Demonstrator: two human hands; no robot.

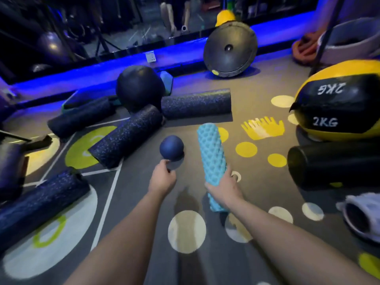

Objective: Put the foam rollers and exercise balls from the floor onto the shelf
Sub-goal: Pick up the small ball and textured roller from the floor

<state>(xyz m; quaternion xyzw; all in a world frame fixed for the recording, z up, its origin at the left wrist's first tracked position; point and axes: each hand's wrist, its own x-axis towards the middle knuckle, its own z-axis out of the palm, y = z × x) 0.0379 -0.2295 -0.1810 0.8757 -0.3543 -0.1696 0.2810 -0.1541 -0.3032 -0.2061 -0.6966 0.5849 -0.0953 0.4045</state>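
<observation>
One teal roller (211,153) gripped in right hand (223,187) | left hand (162,178) beside ball (171,148), grip unclear

Ridged light-blue foam roller (212,161): held nearly upright, gripped near its lower end by the right hand (223,187).
Small dark-blue ball (171,148): left of the grip, at the left hand (162,178); contact unclear.
Four speckled dark rollers (127,136): lying flat, beyond and left.
Large black ball (139,87): behind them.
Yellow-black 2KG ball (339,99) and black roller (333,165): right of the grip.

small ball (171,147) left of ridged roller (212,161), smooth rollers (126,135) behind.
</observation>
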